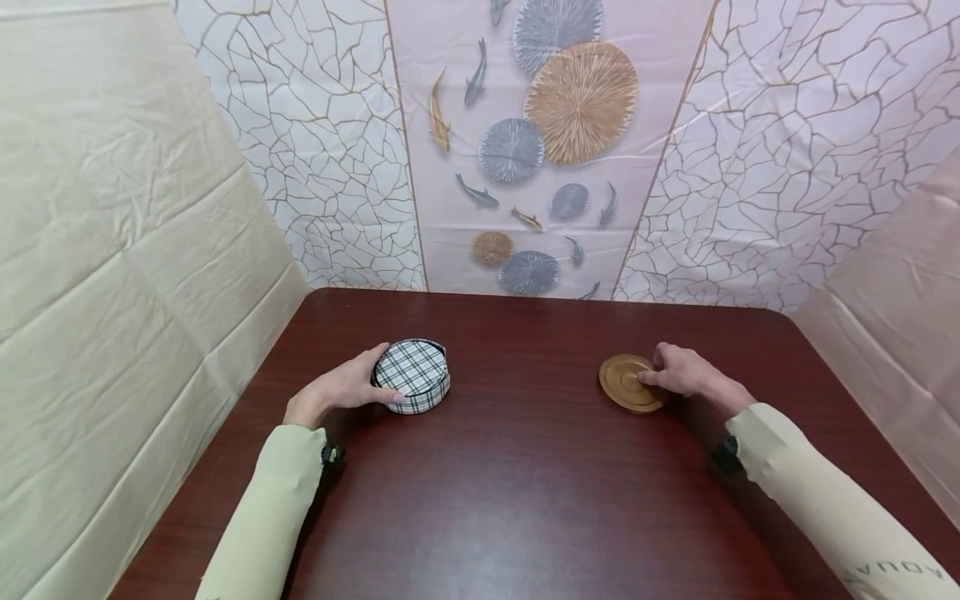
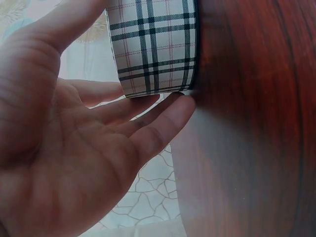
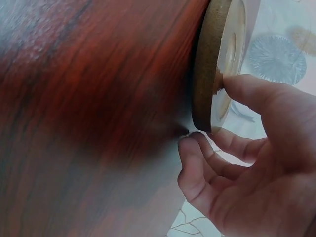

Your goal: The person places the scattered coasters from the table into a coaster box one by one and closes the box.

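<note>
On the left of the table stands a low round case (image 1: 412, 368) in white and black plaid with thin red lines. My left hand (image 1: 345, 385) grips it from the left, thumb on the near side and fingers around the far side. The left wrist view shows the plaid side wall (image 2: 153, 47) close by the fingers (image 2: 165, 123). To the right lies a round brown wooden dish (image 1: 624, 385) with a ring at its centre. My right hand (image 1: 686, 372) pinches its right edge, the thumb on the top face and the other fingers curled at the rim (image 3: 205, 94).
Both items rest on a dark red-brown wooden table (image 1: 510, 492) with rounded far corners. A patterned cloth (image 1: 337, 150) hangs behind the table, and plain cream cloth (image 1: 112, 292) hangs along the left side. Each wrist wears a small black device (image 1: 332, 455).
</note>
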Demonstrator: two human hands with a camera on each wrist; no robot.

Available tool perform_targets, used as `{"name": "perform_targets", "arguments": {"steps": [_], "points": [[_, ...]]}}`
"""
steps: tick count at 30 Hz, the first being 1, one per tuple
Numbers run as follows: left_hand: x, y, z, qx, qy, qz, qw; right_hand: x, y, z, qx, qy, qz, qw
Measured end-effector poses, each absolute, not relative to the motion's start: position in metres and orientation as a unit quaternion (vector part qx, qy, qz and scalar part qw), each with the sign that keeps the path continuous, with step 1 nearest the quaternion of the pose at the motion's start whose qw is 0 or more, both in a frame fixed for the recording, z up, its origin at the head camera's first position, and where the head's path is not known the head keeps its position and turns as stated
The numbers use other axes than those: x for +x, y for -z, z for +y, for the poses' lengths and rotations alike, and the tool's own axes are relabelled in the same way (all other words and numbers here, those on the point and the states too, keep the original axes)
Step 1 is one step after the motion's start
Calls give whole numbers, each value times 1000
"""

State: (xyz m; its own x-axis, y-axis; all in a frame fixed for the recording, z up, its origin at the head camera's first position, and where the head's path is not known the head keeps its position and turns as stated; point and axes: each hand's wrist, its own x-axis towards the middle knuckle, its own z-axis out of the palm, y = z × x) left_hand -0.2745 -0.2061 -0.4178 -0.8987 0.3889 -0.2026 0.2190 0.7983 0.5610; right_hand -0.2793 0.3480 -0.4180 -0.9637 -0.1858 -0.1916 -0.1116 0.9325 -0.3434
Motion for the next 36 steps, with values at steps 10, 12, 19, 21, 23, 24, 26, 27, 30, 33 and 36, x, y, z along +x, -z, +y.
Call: {"name": "perform_targets", "arguments": {"steps": [10, 12, 19, 21, 23, 24, 26, 27, 30, 33, 36], "points": [[-274, 420, -206, 163, -271, 936, 152, -277, 406, 343, -72, 177, 980, 62], [-274, 420, -206, 163, -271, 937, 152, -276, 402, 340, -73, 179, 980, 53], [-273, 419, -207, 163, -280, 934, 152, -272, 388, 330, -99, 186, 978, 15], [-273, 419, -207, 164, -280, 933, 153, -271, 384, 327, -110, 188, 976, 7], [-273, 419, -207, 164, -279, 934, 153, -269, 379, 323, -120, 190, 974, -3], [-273, 419, -207, 162, -280, 934, 154, -269, 377, 321, -126, 190, 974, -8], [-273, 419, -207, 161, -279, 934, 154, -267, 373, 316, -134, 190, 972, -16], [-273, 419, -207, 162, -278, 934, 153, -267, 371, 315, -137, 190, 972, -20], [-274, 419, -207, 162, -280, 934, 153, -265, 367, 308, -141, 189, 971, -32], [-274, 420, -207, 161, -280, 934, 154, -264, 363, 300, -137, 209, 968, -31], [-275, 420, -208, 158, -279, 934, 155, -266, 360, 291, -129, 246, 960, -23]]}}
